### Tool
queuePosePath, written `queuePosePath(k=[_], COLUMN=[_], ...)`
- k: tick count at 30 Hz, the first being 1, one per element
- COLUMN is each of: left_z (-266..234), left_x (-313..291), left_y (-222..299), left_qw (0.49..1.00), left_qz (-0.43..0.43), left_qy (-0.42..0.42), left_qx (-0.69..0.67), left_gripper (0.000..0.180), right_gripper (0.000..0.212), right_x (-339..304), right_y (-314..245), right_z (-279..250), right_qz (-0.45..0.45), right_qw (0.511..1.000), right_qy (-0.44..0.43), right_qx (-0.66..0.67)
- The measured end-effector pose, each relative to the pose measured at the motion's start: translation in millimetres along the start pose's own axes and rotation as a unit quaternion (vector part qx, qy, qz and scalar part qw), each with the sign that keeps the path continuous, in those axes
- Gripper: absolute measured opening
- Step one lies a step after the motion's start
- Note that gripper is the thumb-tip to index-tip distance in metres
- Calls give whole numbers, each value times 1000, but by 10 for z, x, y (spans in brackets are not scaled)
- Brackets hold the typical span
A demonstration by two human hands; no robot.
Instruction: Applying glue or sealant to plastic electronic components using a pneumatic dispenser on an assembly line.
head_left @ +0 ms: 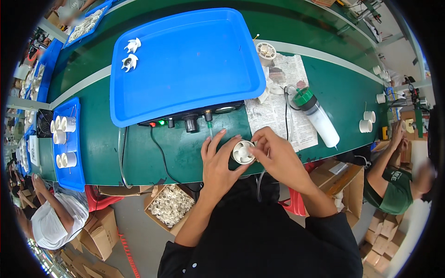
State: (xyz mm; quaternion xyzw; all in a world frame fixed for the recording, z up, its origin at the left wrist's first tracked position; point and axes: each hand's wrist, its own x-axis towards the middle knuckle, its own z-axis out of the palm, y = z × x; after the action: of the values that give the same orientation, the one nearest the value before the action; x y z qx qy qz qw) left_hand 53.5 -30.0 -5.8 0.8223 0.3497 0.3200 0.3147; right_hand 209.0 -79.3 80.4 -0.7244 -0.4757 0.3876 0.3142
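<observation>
Head view: the left hand (217, 163) grips a small white round fan (242, 152) between thumb and fingers, its bladed face turned up, at the near edge of the green workbench (102, 153). The right hand (282, 161) meets the fan's right side, thumb and forefinger bent close together at the rim; whether they pinch anything cannot be told. Beyond the hands, a blue tray (194, 65) sits over a black control box (178, 119) and carries two loose white impellers (129, 62) near its left side. To the right, a green-capped dispensing syringe (323, 125) lies partly across newspaper (273, 123).
</observation>
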Motion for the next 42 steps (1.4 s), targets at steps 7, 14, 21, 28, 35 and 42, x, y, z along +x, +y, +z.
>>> queuePosePath(k=[7,14,21,28,35,42], left_z=[-18,2,8,40,82,63], left_x=[15,-8,-57,-100,-95,-18], left_y=[6,-5,-37,-11,-43,-29], left_qw=[1000,1000,999,999,1000,999], left_qz=[2,-8,41,-34,-4,31], left_qy=[-11,-11,7,18,21,32], left_qx=[-13,-5,11,2,-22,2], left_gripper=[56,56,56,69,71,53], right_gripper=[17,30,15,18,30,33], right_x=[-35,-115,-294,-373,-151,-234], right_y=[-41,-300,197,164,-187,190], right_z=[-82,-219,-266,-124,29,-255], right_qz=[-124,-138,-12,-88,-213,-86], right_qw=[989,989,984,996,968,964], right_qy=[-4,25,175,34,37,249], right_qx=[-84,-53,42,-9,-130,-43])
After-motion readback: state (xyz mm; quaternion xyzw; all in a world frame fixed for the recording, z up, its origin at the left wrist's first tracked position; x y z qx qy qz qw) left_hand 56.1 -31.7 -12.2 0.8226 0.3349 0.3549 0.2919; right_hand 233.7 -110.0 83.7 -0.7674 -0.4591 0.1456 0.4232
